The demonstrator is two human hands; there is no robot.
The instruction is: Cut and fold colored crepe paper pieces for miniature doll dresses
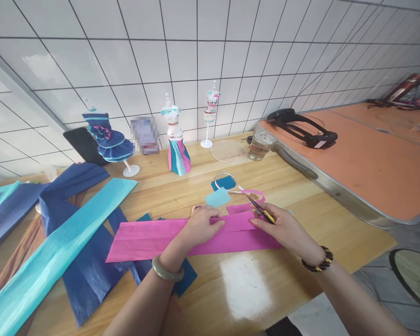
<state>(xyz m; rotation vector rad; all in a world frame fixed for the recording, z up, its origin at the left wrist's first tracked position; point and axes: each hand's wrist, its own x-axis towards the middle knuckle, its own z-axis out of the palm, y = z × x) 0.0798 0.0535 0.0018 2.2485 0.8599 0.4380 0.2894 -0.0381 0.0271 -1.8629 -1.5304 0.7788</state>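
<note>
A long pink strip of crepe paper (143,238) lies across the table, with a smaller pink piece laid along its upper right part. My left hand (203,226) is closed on the upper edge of this paper, thumb on top. At the right end, my right hand (283,226) pinches the smaller piece between thumb and finger. The same hand also holds small scissors (262,211) with yellow on the handles, their blades pointing up and left. Just beyond the hands are a pink curled strip (259,192), a light blue paper square (217,198) and a roll of tape (225,181).
Turquoise (59,238) and dark blue crepe paper (87,275) overlap on the left. Along the wall stand a blue-dressed mini mannequin (114,140), a striped-skirt one (178,149), a smaller mannequin (210,112) and a glass of drink (262,145). An orange table (381,172) adjoins on the right.
</note>
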